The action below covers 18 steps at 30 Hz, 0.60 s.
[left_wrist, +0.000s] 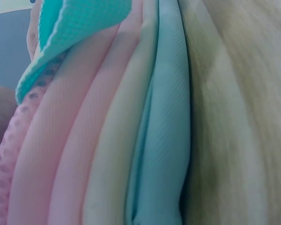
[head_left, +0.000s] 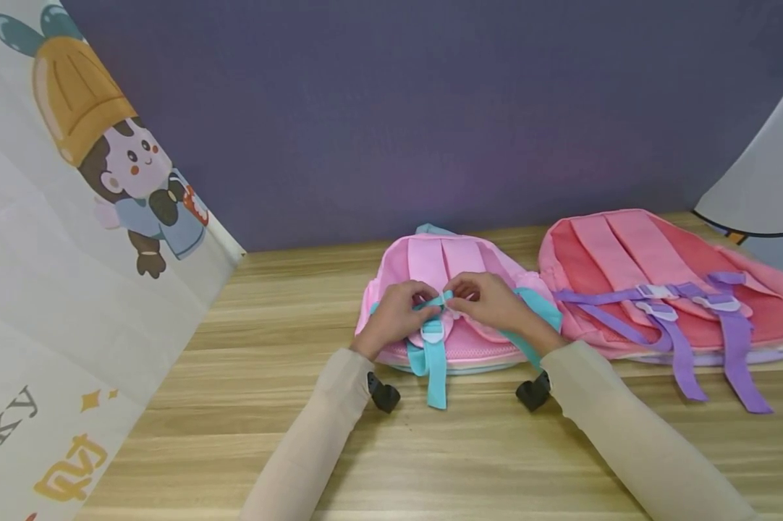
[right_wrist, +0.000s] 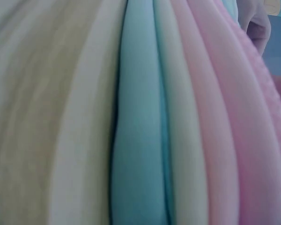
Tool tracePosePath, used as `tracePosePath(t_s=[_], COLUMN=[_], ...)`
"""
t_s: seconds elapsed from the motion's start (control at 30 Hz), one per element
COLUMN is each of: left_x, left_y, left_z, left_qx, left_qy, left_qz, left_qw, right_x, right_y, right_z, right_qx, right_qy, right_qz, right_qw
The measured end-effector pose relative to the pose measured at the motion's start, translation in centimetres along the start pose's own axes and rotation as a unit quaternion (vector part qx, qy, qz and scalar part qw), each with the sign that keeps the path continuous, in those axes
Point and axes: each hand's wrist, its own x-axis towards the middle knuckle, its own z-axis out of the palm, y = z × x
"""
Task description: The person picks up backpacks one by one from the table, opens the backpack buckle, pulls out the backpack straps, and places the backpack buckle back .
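Observation:
A small pink backpack (head_left: 470, 351) lies on the table with its straps facing up. Over its middle, both hands meet at a narrow teal strap (head_left: 439, 299). My left hand (head_left: 396, 312) pinches this strap from the left. From the right, my right hand (head_left: 492, 300) pinches its other side, close to a white piece partly hidden by the fingers. Below the hands, a white adjuster buckle (head_left: 433, 331) sits on a hanging teal webbing strap (head_left: 436, 376). Both wrist views mostly show the backpack's layered side, pink, cream and light blue (left_wrist: 168, 122).
To the right lies a larger pink-and-coral backpack (head_left: 561, 260) with purple straps (head_left: 681, 362) and white buckles. A dark panel (head_left: 430, 108) stands behind the wooden table (head_left: 268, 405). A white printed sheet (head_left: 53, 289) borders the left side.

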Motion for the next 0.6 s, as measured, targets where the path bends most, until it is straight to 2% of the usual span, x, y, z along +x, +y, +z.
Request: tracePosePath(t_s=[0.2, 0.6], left_x=[0.04, 0.02], left_y=[-0.13, 0.27], left_z=[0.11, 0.08], left_qx=[0.002, -0.004], left_qy=[-0.003, -0.007], left_qz=[0.0, 0.006], left_qw=[1.0, 1.0], right_x=[0.01, -0.03], right_y=[-0.03, -0.3], right_z=[0.05, 0.14], right_qx=[-0.018, -0.024], right_qy=[-0.001, 0.012], right_qz=[-0.002, 0.023], right_qw=[0.9998, 0.9994])
